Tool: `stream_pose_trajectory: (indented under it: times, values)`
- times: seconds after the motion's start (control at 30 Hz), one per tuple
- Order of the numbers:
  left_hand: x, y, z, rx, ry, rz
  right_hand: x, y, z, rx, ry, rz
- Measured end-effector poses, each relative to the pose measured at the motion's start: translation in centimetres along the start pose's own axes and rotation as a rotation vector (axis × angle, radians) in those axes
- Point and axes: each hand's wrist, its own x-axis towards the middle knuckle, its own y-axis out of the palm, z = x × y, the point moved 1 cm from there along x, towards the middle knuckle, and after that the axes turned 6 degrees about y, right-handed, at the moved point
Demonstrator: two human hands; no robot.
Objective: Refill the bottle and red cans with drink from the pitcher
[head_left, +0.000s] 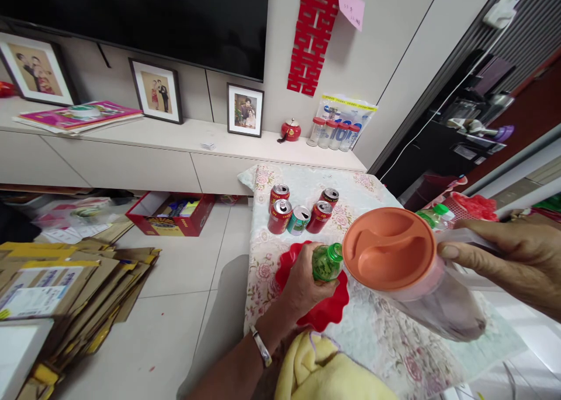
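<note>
My left hand [300,289] is wrapped round a green plastic bottle [325,264] with an uncapped mouth, above a red scalloped tray [322,317]. My right hand [508,254] grips the handle of a clear pitcher [442,309] with an orange lid [390,248]. The pitcher is tilted, its lid end close to the bottle mouth, and dark contents show inside. Whether liquid flows between them I cannot tell. Behind the tray stand several opened cans, among them a red can [280,217] and a teal can [298,221]. A yellow cloth [324,368] lies at the near edge.
A floral cloth [263,259] covers the table. Behind it, a low cabinet [153,148] bears picture frames, a red pot [290,130] and red-lidded jars [326,135]. Flattened cardboard [105,289] and a red box [175,227] lie on the floor at left. Another green bottle [432,216] stands beyond the pitcher.
</note>
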Motion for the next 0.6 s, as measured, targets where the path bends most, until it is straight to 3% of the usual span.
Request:
stream_pose_trajectory:
  times: [0.6]
  values:
    - [0.0,0.0,0.0,-0.005,-0.001,-0.012,0.4,0.0,1.2,0.034,-0.004,0.012]
